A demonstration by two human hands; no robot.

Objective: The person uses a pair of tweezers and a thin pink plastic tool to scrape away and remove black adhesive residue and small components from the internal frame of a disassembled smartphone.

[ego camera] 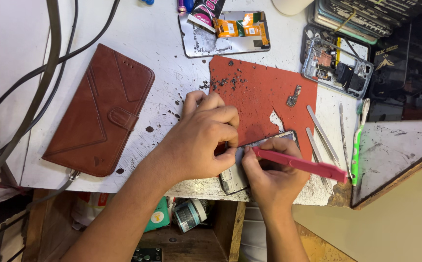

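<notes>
My left hand (202,137) presses down on a grey phone frame (235,178) lying at the front edge of the white workbench, partly on a red mat (259,92). My right hand (274,175) grips a pink plastic pry tool (302,165), its tip set against the frame's edge between my two hands. Most of the frame is hidden under my fingers.
A brown leather flip case (101,109) lies to the left. A detached screen with orange flex cables (225,34) sits at the back, an opened phone body (337,63) at the right. Metal tweezers (321,128), a green toothbrush (358,143) and a small metal part (294,96) lie nearby. Cables (46,63) run on the left.
</notes>
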